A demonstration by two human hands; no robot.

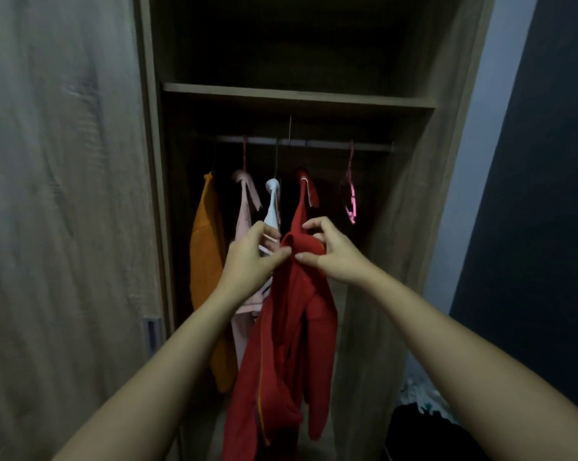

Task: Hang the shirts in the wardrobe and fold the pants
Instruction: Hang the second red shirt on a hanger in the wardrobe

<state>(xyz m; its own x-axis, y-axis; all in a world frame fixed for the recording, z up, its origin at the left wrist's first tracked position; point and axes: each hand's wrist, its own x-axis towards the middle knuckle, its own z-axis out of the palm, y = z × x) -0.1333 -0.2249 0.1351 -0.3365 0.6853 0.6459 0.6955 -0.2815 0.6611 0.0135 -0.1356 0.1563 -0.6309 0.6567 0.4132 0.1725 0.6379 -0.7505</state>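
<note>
A red shirt (pixel 291 327) hangs from the rail (pixel 300 143) in the open wardrobe, its collar up near the rail and its body drooping low. My left hand (pixel 251 257) and my right hand (pixel 327 251) both pinch the red fabric at its shoulder fold, fingertips almost meeting. To the left on the same rail hang an orange shirt (pixel 206 267), a pink shirt (pixel 246 207) and a white garment (pixel 272 204), partly hidden behind my left hand. An empty pink hanger (pixel 350 194) hangs at the right.
A wooden shelf (pixel 297 96) spans the wardrobe above the rail. The sliding door (pixel 61 194) covers the left side. A dark wall (pixel 540 194) stands at the right, and dark and patterned clothes (pixel 420 414) lie low at the right.
</note>
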